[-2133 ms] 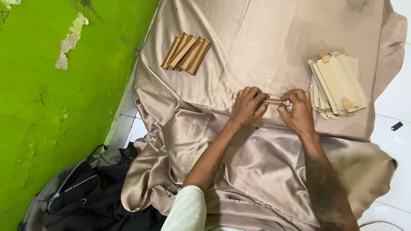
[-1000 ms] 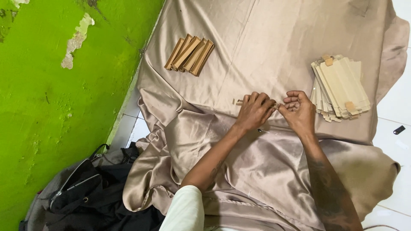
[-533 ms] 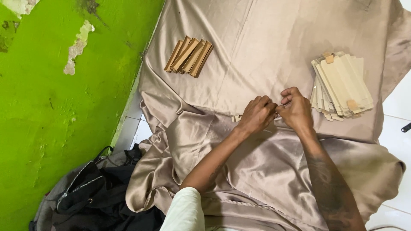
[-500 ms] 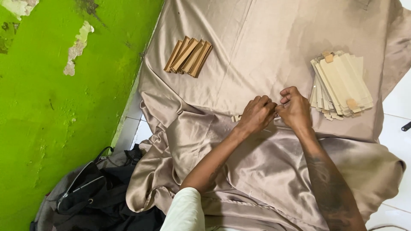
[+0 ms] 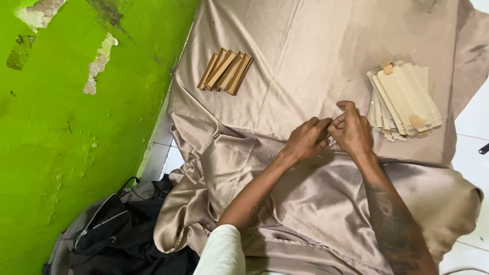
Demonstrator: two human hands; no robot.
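Note:
My left hand (image 5: 304,139) and my right hand (image 5: 352,130) meet fingertip to fingertip over a beige satin cloth (image 5: 305,61). Both are curled around a small piece held between them, and the fingers hide almost all of it. A loose stack of flat pale card pieces (image 5: 405,99) lies just right of my right hand. Several folded brown card boxes (image 5: 225,71) lie side by side at the upper left of the cloth, well away from both hands.
A bright green wall with peeling paint (image 5: 61,117) runs along the left. A black and grey bag (image 5: 109,229) lies on the floor at the lower left. White floor tiles (image 5: 476,153) show at the right edge, with a small dark object (image 5: 484,148) on them.
My hands have drawn closer together and shifted slightly right. The thin brown piece seen between them 2 s ago is now hidden inside my fingers.

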